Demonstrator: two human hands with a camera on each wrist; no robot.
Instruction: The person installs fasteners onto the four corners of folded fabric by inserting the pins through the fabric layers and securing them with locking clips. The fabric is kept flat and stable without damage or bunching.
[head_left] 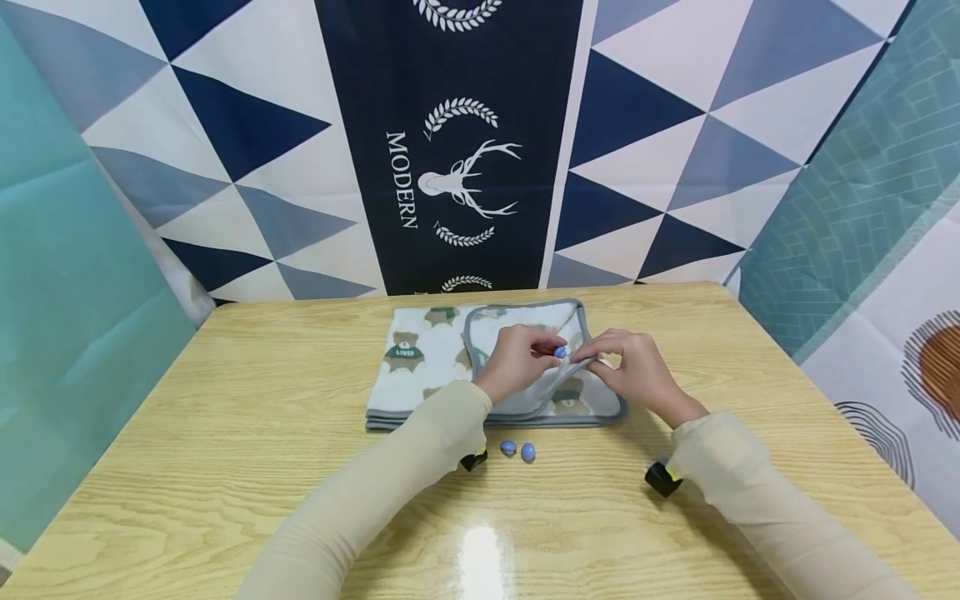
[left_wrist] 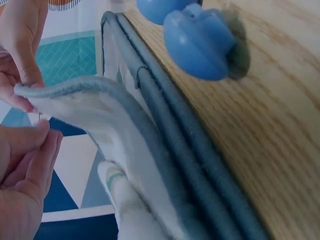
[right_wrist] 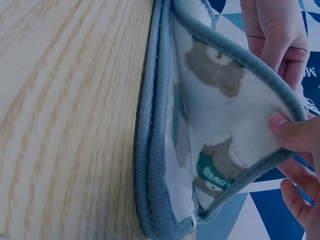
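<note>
A folded white blanket [head_left: 397,392] with bear prints and grey-blue edging lies in front of me. My right hand [head_left: 633,367] pinches its raised corner flap [right_wrist: 240,112], thumb on the printed side and fingers behind the edge. My left hand [head_left: 517,358] pinches a small blue quilt pin [head_left: 560,352] close beside that corner. In the left wrist view, a thin metal needle shows between the left fingertips [left_wrist: 42,127] and the blanket's edge; the pin's blue head is hidden there by the fingers.
Two more blue quilt pins, one rounded [head_left: 508,447] and one beside it [head_left: 528,452], lie on the wooden table [head_left: 225,450] in front of the blanket. A patterned cloth [head_left: 480,183] hangs behind the table's far edge. Black wrist cameras [head_left: 663,479] sit under both sleeves.
</note>
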